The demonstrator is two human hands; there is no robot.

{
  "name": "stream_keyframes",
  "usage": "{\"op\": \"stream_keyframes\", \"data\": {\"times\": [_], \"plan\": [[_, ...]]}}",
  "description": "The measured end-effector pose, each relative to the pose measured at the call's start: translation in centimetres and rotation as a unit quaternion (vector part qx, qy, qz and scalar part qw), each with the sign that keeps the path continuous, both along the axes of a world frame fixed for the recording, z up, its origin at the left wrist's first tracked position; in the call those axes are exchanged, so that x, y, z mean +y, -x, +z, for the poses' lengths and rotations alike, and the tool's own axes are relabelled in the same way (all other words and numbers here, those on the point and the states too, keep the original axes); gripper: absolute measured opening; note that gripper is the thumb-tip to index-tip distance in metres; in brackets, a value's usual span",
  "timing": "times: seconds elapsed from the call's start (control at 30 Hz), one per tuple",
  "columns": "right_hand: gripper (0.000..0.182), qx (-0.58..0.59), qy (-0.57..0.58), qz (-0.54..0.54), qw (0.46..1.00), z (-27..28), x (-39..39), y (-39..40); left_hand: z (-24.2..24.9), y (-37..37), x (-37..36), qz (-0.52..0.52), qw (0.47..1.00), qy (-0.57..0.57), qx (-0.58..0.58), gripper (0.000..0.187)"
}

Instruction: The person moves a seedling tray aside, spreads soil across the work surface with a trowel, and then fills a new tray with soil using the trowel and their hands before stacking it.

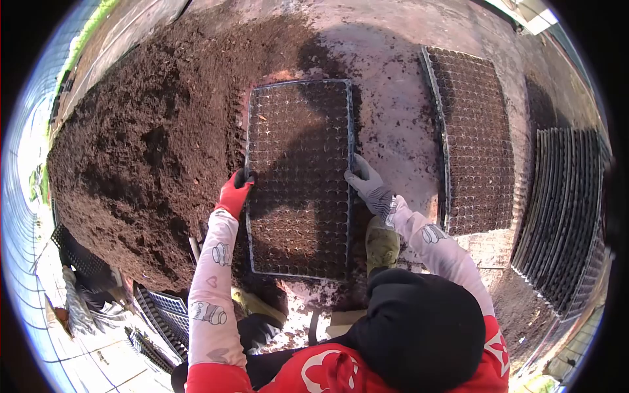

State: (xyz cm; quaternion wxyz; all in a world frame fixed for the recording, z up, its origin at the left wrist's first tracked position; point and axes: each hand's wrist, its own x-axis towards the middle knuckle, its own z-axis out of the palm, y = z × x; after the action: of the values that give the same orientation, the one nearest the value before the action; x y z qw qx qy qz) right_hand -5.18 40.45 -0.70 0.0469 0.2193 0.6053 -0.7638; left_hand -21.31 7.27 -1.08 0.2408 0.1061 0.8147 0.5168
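Observation:
A seedling tray (301,83) with many small cells lies in front of me, its cells filled with dark soil (298,173). My left hand (234,194), in a red glove with dark fingertips, grips the tray's left edge, its thumb over the rim. On the opposite edge, my right hand (367,185) in a grey glove holds the rim a little higher up, with its fingers partly hidden at the side. Shadow covers much of the tray's middle. A small light-brown scrap (262,118) rests on the soil near the upper left corner.
A large heap of loose soil (144,150) rises on the left. Another soil-filled tray (447,157) lies to the right, beside a tall stack of dark trays (557,216). More trays (164,308) lean at the lower left. A black head covering (419,327) blocks the lower view.

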Motion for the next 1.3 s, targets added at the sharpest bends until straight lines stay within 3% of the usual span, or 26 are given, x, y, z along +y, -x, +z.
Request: {"op": "stream_keyframes", "data": {"times": [0.03,0.07,0.1,0.17,0.27,0.37,0.4,0.43,0.47,0.53,0.57,0.63,0.67,0.7,0.73,0.77,0.83,0.87,0.9,0.93,0.97,1.03,1.13,1.17,1.2,1.3], "plan": [[0.056,0.002,0.0,-0.002,1.0,-0.2,0.0,0.0,4.8,-1.3,4.0,-0.013,0.957,0.278,0.084,0.056],[0.055,-0.024,-0.012,-0.003,1.0,-0.5,-0.1,-0.2,7.4,-2.2,6.8,-0.024,0.83,0.533,0.16,0.061],[0.055,-0.051,-0.022,-0.003,0.998,-0.7,-0.4,-0.3,6.1,-2.2,7.5,-0.053,0.812,0.495,0.306,0.07],[0.055,-0.041,-0.023,0.0,0.999,-1.3,-0.6,-0.4,7.4,-3.6,12.7,-0.154,0.823,0.384,0.39,0.071],[0.055,-0.011,-0.061,0.005,0.998,-3.7,-0.3,-1.0,6.5,-4.8,20.9,-0.339,0.83,0.179,0.405,0.079],[0.057,-0.033,-0.111,0.032,0.993,-2.9,0.0,-0.8,3.7,-2.6,25.4,-0.398,0.807,0.123,0.418,0.083],[0.058,-0.07,-0.128,0.061,0.987,-2.3,0.2,-0.8,3.0,-1.0,26.2,-0.39,0.801,0.151,0.429,0.083],[0.058,0.009,-0.186,0.005,0.982,-4.3,-0.4,-1.2,2.3,0.4,26.9,-0.383,0.794,0.179,0.437,0.083],[0.058,0.003,-0.186,0.004,0.983,-3.2,-0.2,-1.0,2.0,2.4,26.4,-0.37,0.787,0.206,0.449,0.083],[0.057,-0.093,-0.072,0.041,0.992,0.4,0.4,-0.2,4.2,7.1,24.3,-0.332,0.804,0.304,0.389,0.079],[0.057,-0.095,-0.071,0.039,0.992,0.3,0.5,-0.2,2.2,10.0,21.7,-0.272,0.778,0.349,0.446,0.074],[0.057,-0.093,-0.051,0.045,0.993,-0.1,0.5,-0.2,1.4,15.2,17.0,-0.097,0.814,0.467,0.332,0.076],[0.057,-0.091,-0.053,0.048,0.993,-0.4,0.5,-0.1,0.0,17.3,14.1,0.02,0.803,0.497,0.328,0.076],[0.057,-0.062,-0.092,0.036,0.993,-0.9,0.4,-0.2,0.8,17.8,11.9,0.05,0.759,0.534,0.369,0.074],[0.056,-0.034,-0.127,0.021,0.991,-1.2,0.2,-0.5,2.2,17.3,10.0,0.063,0.775,0.487,0.398,0.072],[0.056,-0.035,-0.123,0.022,0.992,-1.0,0.2,-0.8,2.8,16.3,8.1,0.071,0.841,0.351,0.406,0.067],[0.057,-0.091,0.01,0.02,0.996,-0.4,0.2,-1.4,2.5,11.9,4.6,0.104,0.932,0.192,0.288,0.043],[0.057,-0.087,0.015,0.025,0.996,0.4,0.0,-1.5,3.3,8.2,4.2,0.126,0.959,0.173,0.185,0.036],[0.058,-0.138,-0.019,0.06,0.989,1.5,0.0,-1.9,4.2,4.7,3.8,0.118,0.947,0.276,0.115,0.035],[0.059,-0.188,-0.055,0.093,0.976,2.2,-0.1,-2.2,2.6,1.5,2.2,0.105,0.954,0.258,0.11,0.031],[0.059,-0.186,-0.056,0.096,0.976,1.9,-0.5,-2.5,2.7,-1.5,2.4,0.143,0.979,0.142,-0.002,0.033],[0.061,-0.107,-0.178,0.094,0.974,0.6,-1.5,-3.7,-1.5,-4.6,-0.2,0.131,0.984,0.122,-0.011,0.047],[0.063,-0.061,-0.182,0.068,0.979,0.4,-1.7,-3.9,0.5,-5.1,1.0,0.139,0.988,-0.013,-0.067,0.06],[0.063,-0.06,-0.188,0.066,0.978,0.3,-1.7,-3.9,-1.4,-4.2,-0.4,0.135,0.984,-0.071,-0.09,0.063],[0.064,-0.045,-0.157,0.047,0.985,0.3,-1.6,-3.9,-0.6,-3.7,-0.5,0.1,0.988,-0.095,-0.065,0.062],[0.064,-0.015,-0.103,0.028,0.994,0.3,-0.5,-3.8,0.5,-2.0,-1.2,0.08,0.974,-0.149,-0.152,0.059]]}}
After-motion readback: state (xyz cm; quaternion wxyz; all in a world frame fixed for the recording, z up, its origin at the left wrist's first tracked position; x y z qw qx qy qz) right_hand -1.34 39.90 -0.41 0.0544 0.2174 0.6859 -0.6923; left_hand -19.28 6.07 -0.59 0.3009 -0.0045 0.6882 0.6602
